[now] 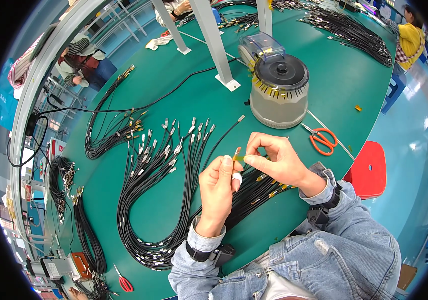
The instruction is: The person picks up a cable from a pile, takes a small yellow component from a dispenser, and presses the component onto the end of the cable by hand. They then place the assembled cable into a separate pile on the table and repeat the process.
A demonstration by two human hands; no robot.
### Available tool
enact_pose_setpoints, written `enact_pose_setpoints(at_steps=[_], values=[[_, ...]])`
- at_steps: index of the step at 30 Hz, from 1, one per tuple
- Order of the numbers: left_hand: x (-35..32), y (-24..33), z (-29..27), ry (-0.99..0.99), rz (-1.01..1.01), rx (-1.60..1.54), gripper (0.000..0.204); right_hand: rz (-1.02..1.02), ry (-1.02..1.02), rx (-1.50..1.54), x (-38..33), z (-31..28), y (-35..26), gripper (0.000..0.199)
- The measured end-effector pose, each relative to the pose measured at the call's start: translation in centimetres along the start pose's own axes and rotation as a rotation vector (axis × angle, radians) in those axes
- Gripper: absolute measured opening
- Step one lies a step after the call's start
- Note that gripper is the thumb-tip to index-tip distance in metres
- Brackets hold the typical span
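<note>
My left hand (217, 187) pinches the end of a thin black wire with a metal terminal (237, 152) sticking up between its fingertips. My right hand (276, 159) meets it from the right, thumb and forefinger closed on a small yellow piece at that same terminal. Under both hands lies a bundle of black wires with yellow-marked ends (259, 190). To the left, a larger looped bundle of black wires with bare metal terminals (159, 165) fans out on the green table (189, 95).
A round grey tape dispenser with yellow strips around its rim (279, 90) stands beyond my hands. Orange-handled scissors (321, 140) lie to its right, red scissors (124, 282) at the near left. More wire bundles (109, 125) lie around; a red stool (369, 170) and other people sit nearby.
</note>
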State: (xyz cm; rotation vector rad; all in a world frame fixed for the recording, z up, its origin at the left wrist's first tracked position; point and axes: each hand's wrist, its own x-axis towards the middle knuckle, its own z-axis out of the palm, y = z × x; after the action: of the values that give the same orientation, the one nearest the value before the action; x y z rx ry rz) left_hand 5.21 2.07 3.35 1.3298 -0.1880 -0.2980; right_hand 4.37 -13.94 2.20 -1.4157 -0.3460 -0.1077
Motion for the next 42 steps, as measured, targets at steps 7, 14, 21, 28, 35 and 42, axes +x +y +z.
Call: enact_pose_setpoints(at_steps=[7,14,21,28,35,42], values=[[0.0,-0.1,0.0,0.010,0.005,-0.013,0.029,-0.029,0.077,0.004,0.0,0.4,-0.4,0.011],[0.1,-0.6,0.5,0.020,0.029,0.045,0.032,-0.068,0.063,-0.111,-0.2,0.7,0.0,0.010],[0.0,-0.6,0.5,-0.009,-0.037,-0.021,0.032,-0.059,0.029,-0.048,-0.1,0.5,0.6,0.009],[0.0,-0.4,-0.3,-0.123,-0.188,-0.226,0.033,-0.008,0.043,0.143,-0.1,0.7,0.8,0.012],[0.4,-0.4,-1.0,-0.298,-0.277,-0.342,0.032,-0.071,-0.012,0.117,0.3,0.2,1.1,0.013],[0.0,-0.7,0.7,0.078,0.254,0.194,0.012,0.107,0.134,0.209,0.4,-0.5,0.3,0.015]])
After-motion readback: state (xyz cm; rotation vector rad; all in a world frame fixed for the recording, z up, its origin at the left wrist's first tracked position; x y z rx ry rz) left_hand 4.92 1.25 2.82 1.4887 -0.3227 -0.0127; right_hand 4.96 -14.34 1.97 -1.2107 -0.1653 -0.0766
